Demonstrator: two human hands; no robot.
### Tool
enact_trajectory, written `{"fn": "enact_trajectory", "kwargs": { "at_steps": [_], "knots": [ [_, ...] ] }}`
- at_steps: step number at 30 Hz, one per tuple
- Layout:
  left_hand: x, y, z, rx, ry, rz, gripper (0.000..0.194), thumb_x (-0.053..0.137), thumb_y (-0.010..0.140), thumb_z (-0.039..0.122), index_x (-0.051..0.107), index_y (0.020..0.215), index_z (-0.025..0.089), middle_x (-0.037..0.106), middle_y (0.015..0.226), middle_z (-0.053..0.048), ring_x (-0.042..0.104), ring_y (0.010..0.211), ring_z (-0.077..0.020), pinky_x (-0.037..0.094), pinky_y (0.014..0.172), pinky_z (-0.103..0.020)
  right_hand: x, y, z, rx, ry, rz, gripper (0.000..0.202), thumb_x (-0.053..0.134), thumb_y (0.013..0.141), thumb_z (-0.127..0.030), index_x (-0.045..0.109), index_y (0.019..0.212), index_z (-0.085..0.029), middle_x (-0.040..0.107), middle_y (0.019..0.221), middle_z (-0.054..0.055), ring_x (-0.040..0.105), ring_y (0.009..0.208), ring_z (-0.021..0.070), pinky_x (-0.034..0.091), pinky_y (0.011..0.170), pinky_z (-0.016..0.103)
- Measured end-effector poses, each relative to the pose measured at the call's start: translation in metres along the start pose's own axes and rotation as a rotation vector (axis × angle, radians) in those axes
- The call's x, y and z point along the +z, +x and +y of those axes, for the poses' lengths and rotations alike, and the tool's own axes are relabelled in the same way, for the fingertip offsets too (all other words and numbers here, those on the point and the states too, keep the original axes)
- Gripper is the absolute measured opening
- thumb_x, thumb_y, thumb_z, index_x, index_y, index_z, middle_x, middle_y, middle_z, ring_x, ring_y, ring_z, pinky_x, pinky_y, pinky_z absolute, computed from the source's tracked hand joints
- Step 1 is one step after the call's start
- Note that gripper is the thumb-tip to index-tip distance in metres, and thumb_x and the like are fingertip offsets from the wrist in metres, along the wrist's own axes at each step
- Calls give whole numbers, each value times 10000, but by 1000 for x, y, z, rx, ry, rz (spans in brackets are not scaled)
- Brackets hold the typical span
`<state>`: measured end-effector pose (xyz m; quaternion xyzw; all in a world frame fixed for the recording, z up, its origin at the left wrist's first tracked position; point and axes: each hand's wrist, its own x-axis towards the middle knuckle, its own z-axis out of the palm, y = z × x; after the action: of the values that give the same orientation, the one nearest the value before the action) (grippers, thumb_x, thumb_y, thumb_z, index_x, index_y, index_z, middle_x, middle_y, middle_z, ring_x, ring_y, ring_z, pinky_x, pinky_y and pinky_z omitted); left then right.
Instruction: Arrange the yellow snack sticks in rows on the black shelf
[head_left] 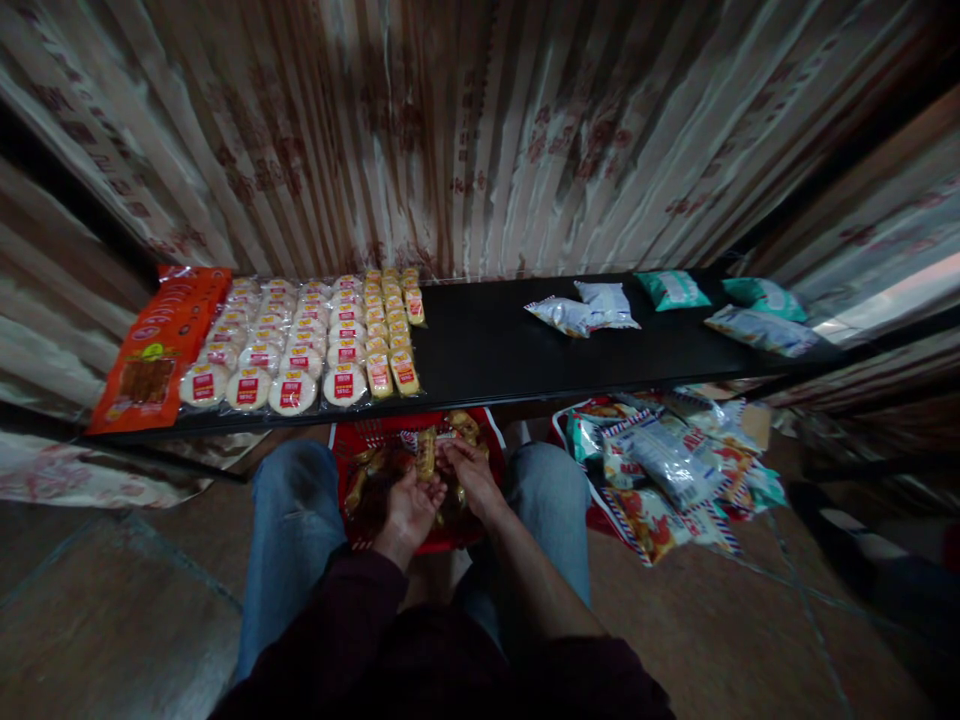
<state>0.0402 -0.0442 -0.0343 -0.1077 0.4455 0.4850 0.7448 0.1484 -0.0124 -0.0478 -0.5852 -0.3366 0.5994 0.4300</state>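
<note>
Reaching down between the knees, both hands are being held over a red basket (352, 452) that is sitting on the floor under the edge of a black table (487, 345). A long yellow snack packet (425, 452) is being pinched at its near end by the fingers of the right hand (471, 478), which are curled narrowly around it; the packet is lying up and away from that hand, over the basket's other gold-wrapped snacks. The left hand (409, 510) is being held palm up, fingers loosely cupped and half open, just beside the right hand and touching the near end of the same packet; whether it is gripping anything cannot be told in the dim light.

Beyond the hands and to their left, rows of round wrapped cakes (281, 340) are being displayed on the table, with a column of small yellow packets (391, 330) beside them and a big orange bag (161, 345) at the far left end. Beyond and to the right of the hands, white pouches (585, 310) and green pouches (671, 290) are lying well apart on the tabletop. Right of the right hand, on the floor, a heap of mixed snack bags (667, 470) is being kept in a striped sack
</note>
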Motion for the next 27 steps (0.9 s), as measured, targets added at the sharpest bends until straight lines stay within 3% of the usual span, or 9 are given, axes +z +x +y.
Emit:
{"fn": "enact_trajectory", "kwargs": {
  "at_steps": [12,18,22,27],
  "knots": [
    [-2,3,1,-23,-27,34,260,378,907,169,576,740,144,575,582,-37,586,545,-120,496,603,-244,2,1,3,-46,-111,-9,241,583,760,-431,668,872,-234,708,807,24,643,744,176,517,736,299],
    [-1,7,-4,63,95,92,209,414,909,198,586,804,142,598,658,-41,597,596,-119,500,631,-240,-1,-1,1,-91,-335,-1,272,539,791,-423,660,943,-231,679,751,21,629,694,187,499,663,300],
    [-8,16,-13,229,290,197,192,506,869,224,590,1041,200,646,872,-27,584,629,-99,482,606,-223,-1,-2,-2,-131,-498,21,273,571,788,-362,656,1021,-247,690,783,19,641,733,195,493,724,313],
    [-21,27,-19,380,591,226,359,517,869,317,532,1223,258,601,1234,-61,619,957,-148,487,715,-228,1,-3,-3,-154,-581,-52,251,533,834,-322,655,1024,-213,710,921,68,664,852,215,489,817,331]
  ]
}}
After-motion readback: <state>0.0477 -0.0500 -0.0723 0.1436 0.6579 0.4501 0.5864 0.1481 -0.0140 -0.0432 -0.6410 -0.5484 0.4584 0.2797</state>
